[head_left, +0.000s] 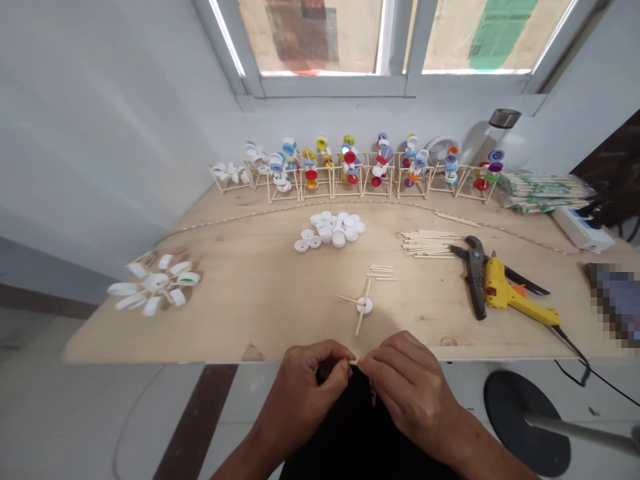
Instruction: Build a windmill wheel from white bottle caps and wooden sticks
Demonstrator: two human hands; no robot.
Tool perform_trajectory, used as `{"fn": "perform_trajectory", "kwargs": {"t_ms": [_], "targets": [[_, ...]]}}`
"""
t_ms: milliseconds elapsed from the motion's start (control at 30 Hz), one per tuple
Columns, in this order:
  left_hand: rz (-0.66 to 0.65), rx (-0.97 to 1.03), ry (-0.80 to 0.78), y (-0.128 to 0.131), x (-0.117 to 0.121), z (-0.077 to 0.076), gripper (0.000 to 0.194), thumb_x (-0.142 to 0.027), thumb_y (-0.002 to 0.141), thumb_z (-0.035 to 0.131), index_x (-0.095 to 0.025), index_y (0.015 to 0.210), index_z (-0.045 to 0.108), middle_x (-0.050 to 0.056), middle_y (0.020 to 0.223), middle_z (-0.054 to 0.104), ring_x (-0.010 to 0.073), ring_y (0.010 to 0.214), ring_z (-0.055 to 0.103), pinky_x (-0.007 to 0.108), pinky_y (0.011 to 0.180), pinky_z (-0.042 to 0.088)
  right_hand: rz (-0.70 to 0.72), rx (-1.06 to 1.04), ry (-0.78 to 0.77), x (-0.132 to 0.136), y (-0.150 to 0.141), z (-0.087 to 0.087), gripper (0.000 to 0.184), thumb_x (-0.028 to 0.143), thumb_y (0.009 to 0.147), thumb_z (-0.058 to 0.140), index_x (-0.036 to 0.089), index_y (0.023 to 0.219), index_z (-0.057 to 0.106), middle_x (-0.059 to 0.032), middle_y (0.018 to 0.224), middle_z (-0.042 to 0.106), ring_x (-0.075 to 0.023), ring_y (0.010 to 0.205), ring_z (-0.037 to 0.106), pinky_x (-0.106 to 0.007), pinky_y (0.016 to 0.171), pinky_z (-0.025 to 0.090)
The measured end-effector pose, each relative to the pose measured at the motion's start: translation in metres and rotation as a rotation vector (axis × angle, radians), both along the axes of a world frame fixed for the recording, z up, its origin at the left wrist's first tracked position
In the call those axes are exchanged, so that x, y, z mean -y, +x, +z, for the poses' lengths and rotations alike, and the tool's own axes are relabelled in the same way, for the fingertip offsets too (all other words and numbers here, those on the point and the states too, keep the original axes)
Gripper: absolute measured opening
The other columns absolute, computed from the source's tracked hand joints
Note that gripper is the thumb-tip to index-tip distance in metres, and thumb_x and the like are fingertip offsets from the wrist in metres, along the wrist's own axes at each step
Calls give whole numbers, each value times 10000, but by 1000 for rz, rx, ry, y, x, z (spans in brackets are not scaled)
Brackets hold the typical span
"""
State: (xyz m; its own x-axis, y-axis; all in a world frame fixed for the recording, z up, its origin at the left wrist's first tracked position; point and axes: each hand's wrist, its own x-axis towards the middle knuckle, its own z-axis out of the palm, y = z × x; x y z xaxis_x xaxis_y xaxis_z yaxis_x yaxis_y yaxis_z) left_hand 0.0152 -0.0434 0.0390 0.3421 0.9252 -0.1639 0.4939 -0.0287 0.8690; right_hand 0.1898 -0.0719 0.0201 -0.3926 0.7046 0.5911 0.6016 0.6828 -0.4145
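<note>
My left hand (307,383) and right hand (413,380) pinch a small stick (353,363) between them, fingertips at either end, by the table's (250,293) near edge. Just beyond lies a hub (369,307) with three sticks jutting out. Well to the left sits a white wheel (157,283); to the right, a glue gun (495,283) beside pliers (476,280). Past the short sticks (381,269) lie longer sticks (430,245) and white caps (333,229), then a cord (370,202) and a row of colourful wheels (351,157).

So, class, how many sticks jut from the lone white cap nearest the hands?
3 visible: far stick, left stick and near stick around the white cap. Others could be hidden beneath it.
</note>
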Motion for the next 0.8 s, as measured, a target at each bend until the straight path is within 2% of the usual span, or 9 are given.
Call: {"fn": "perform_trajectory", "kwargs": {"t_ms": [200,533,800], "targets": [[-39,47,3,-5,3,0,197,-291,815,539,-190,731,686,-11,658,679,145,645,611,226,619,458,14,13,4,0,0,1,155,66,875,496,134,898,634,-56,757,660,-152,694,528,-308,644,426],[37,32,161,-4,10,-5,158,-203,802,537,-206,749,686,-31,659,697,121,609,631,203,595,473,11,-9,-4,4,-1,2,149,72,878,498,124,909,634,-67,769,660,-157,705,538,-311,643,419],[-13,70,211,-6,12,-7,143,-206,823,553,-221,856,692,-26,749,716,114,678,652,199,641,496,-29,-29,-5,4,-1,4,159,85,889,481,123,888,636,-57,727,644,-151,684,536,-302,633,411]]}}
